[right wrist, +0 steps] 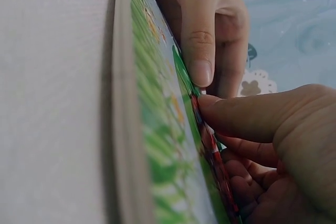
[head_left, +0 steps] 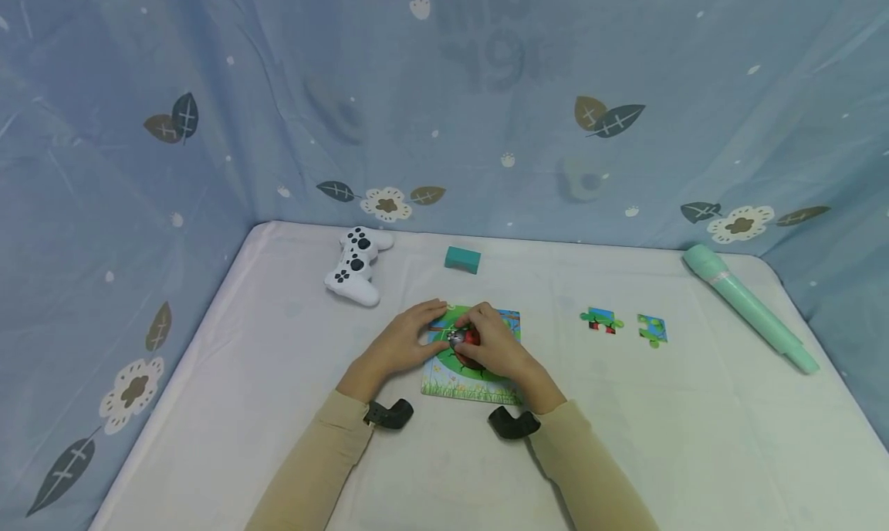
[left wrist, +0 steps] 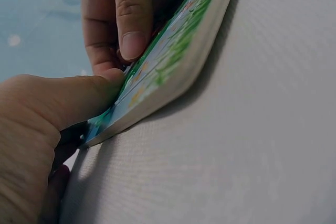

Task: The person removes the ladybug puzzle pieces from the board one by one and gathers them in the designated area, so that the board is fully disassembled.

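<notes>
A jigsaw puzzle board with a ladybird picture lies flat on the table, grass along its near edge. My left hand rests at its upper left, thumb and forefinger spread apart; the thumb touches the picture. From the right, my right hand reaches over the ladybird. In the right wrist view, its thumb and fingers pinch a reddish puzzle piece at the picture's surface. The piece's outline is mostly hidden by the fingers. Two loose puzzle pieces, one with red on it and one blue-green, lie to the right.
A white game controller lies at the back left. Near the back edge sits a small teal block. A mint-green tube-like object, wider at its far end, lies at the right. Blue patterned cloth hangs behind the white-covered table.
</notes>
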A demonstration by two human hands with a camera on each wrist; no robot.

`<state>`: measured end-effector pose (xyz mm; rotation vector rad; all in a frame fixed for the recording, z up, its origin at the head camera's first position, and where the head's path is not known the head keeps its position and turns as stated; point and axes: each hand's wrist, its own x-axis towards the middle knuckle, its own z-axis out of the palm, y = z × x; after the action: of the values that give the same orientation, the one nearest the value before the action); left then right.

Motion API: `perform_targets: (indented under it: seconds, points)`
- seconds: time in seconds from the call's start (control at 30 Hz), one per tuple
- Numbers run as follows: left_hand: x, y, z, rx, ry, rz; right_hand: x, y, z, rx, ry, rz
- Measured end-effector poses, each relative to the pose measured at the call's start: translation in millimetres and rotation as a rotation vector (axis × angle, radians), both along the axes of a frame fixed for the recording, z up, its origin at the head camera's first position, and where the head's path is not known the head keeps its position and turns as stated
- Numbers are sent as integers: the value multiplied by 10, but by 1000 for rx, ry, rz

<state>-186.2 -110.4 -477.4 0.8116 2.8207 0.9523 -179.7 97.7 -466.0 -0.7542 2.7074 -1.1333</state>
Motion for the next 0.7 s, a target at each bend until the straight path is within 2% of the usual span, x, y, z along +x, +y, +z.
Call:
perform_targets:
  seconds: [0.7]
  points:
    - [3,5,3,8,-7,5,0,-7,-10,-28,-27,-23]
